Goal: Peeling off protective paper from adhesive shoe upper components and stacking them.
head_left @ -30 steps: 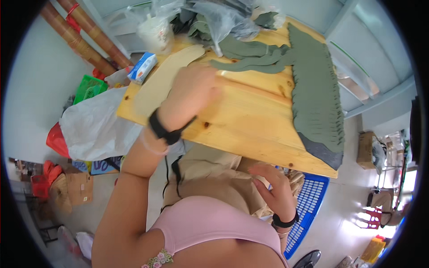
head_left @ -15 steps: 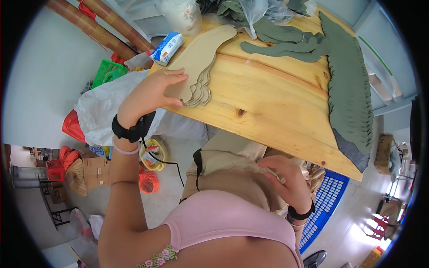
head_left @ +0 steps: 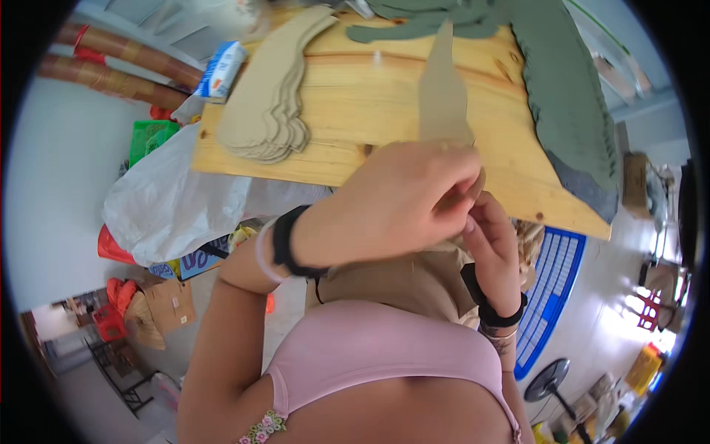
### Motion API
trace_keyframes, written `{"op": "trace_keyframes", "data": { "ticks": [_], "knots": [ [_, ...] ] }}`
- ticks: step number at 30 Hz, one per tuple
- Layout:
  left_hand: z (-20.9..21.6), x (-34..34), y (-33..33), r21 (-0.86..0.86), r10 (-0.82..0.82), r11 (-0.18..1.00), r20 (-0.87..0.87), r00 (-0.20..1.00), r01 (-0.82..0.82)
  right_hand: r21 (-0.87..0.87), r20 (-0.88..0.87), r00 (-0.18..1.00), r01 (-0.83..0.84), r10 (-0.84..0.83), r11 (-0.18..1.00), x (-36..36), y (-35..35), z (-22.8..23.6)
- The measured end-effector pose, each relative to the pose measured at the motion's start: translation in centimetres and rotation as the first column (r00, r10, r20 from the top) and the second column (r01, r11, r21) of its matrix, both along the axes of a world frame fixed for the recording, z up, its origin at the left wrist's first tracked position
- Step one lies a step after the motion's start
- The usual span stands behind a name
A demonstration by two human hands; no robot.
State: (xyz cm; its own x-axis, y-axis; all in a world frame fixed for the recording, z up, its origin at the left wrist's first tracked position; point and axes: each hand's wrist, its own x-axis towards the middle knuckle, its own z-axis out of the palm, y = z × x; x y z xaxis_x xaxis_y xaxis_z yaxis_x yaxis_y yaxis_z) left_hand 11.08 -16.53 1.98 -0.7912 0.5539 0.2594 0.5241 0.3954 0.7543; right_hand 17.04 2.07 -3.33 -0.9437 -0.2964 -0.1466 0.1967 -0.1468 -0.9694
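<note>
A single beige cut piece (head_left: 444,103), long, flat and narrowing at its far end, lies over the table with its near end at my hands. My left hand (head_left: 399,200) reaches across to the right, its fingers curled closed around that near end. Just below, my right hand (head_left: 494,248) pinches at the same end, its fingertips touching or nearly touching those of the left. The left hand covers much of this spot. Left of them, a fanned stack of beige pieces (head_left: 255,103) with wavy near ends rests on the wooden table (head_left: 344,96).
Dark green cut pieces (head_left: 558,81) overlap in a long row along the table's right side, more at the back. A blue-and-white packet (head_left: 220,70) stands by the stack. A blue plastic basket (head_left: 551,296) sits below right, a white sack (head_left: 174,196) below left.
My left hand has left the stack and moved right, bringing one beige piece with it. My right hand has risen from my lap to meet it at the table edge. The view has shifted.
</note>
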Motion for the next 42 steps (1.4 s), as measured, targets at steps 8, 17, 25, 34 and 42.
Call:
{"op": "trace_keyframes", "data": {
  "ticks": [8,17,25,34,42],
  "knots": [
    [-5.7,-2.7,2.8,-0.193,-0.135,0.970,0.077,0.988,0.147,0.015,0.257,0.965,0.051,-0.053,0.999,1.7,2.3,-4.2],
    [-5.4,-4.3,2.2,-0.129,-0.222,0.953,0.317,0.922,0.274,-0.081,0.263,0.963,0.090,-0.066,0.993,0.5,1.4,-4.7],
    [-4.9,-3.2,2.4,-0.247,-0.161,0.940,0.281,0.946,0.234,-0.062,0.256,0.948,0.209,-0.187,0.976,0.7,0.5,-4.8],
    [-4.7,-1.6,2.3,-0.130,-0.205,0.955,0.361,0.910,0.267,-0.127,0.202,0.947,0.279,-0.250,0.952,2.2,0.3,-4.2],
    [-4.6,-1.6,2.1,-0.134,-0.234,0.948,0.321,0.918,0.289,-0.113,0.195,0.945,0.286,-0.261,0.951,2.4,0.6,-4.5]
  ]
}}
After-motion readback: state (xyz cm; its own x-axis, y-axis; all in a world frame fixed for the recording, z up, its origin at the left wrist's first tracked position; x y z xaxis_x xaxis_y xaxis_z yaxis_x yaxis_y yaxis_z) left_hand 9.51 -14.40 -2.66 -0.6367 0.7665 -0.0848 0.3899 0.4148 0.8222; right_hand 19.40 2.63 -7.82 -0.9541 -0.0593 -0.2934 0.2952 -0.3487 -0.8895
